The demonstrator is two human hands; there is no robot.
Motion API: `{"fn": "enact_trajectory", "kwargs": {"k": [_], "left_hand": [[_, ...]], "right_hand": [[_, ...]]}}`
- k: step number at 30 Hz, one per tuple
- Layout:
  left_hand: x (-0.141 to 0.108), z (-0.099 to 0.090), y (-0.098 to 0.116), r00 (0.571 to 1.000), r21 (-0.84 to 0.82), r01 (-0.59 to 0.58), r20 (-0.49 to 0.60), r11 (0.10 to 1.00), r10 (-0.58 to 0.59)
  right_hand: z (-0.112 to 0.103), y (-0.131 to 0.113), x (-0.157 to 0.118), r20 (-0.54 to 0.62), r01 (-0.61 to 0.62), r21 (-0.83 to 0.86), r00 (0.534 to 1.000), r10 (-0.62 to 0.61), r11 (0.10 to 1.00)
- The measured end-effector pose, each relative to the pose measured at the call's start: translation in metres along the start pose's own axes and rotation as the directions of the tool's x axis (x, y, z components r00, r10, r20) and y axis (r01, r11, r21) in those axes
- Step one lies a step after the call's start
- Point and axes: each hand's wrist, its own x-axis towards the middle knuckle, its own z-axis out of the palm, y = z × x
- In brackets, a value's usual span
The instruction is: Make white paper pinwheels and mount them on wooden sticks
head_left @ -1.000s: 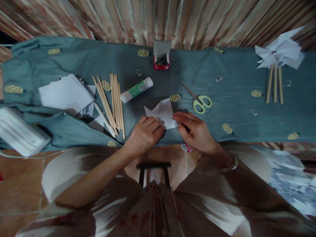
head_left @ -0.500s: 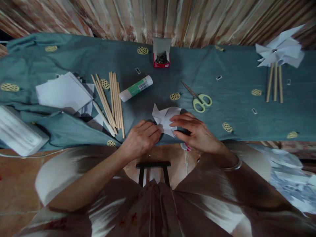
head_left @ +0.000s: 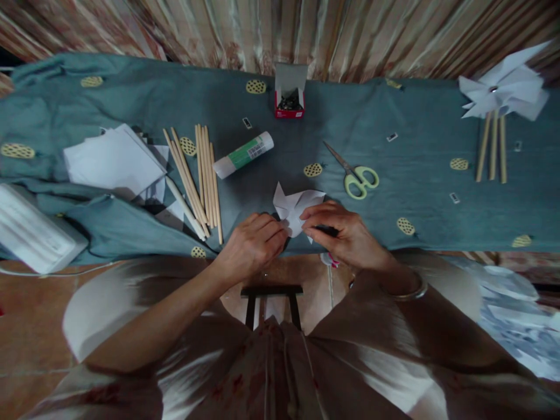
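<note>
A white paper pinwheel with folded blades lies between my two hands near the table's front edge. My left hand is closed, its fingertips pinching the pinwheel's left side. From the right, my right hand grips the paper between thumb and fingers. Its palm hides part of the lower right blade. Green-handled scissors lie just beyond my right hand. A glue stick with a green label rests beyond my left hand, beside several thin wooden sticks.
White paper sheets are stacked at the left, near a white box-shaped device. An open red box of small dark metal pieces stands at the back. Finished-looking pinwheels on sticks lie far right. A curtain hangs behind the table.
My right thumb and fingers have drawn closer together on the paper. My left hand keeps its pinch. The whole view has shifted slightly.
</note>
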Motion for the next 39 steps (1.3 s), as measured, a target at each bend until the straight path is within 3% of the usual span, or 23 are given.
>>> {"fn": "enact_trajectory", "kwargs": {"k": [5, 10, 22, 39], "left_hand": [[-0.002, 0.003, 0.003, 0.999, -0.062, 0.008, -0.032, 0.998, -0.010], [-0.003, 0.003, 0.003, 0.999, -0.107, -0.042, -0.021, 0.993, 0.040], [0.000, 0.003, 0.004, 1.000, -0.130, -0.022, -0.023, 0.991, 0.019], [-0.002, 0.015, 0.004, 0.987, -0.322, 0.108, -0.082, 0.941, -0.141]], "right_hand": [[0.007, 0.000, 0.002, -0.090, -0.044, -0.048, 0.995, 0.040, 0.998], [0.011, -0.002, 0.004, -0.115, -0.040, -0.115, 0.993, 0.027, 0.993], [0.015, -0.005, 0.004, -0.151, -0.021, -0.197, 0.989, -0.009, 0.980], [0.015, -0.005, 0.000, -0.172, 0.063, -0.271, 0.979, -0.113, 0.961]]}}
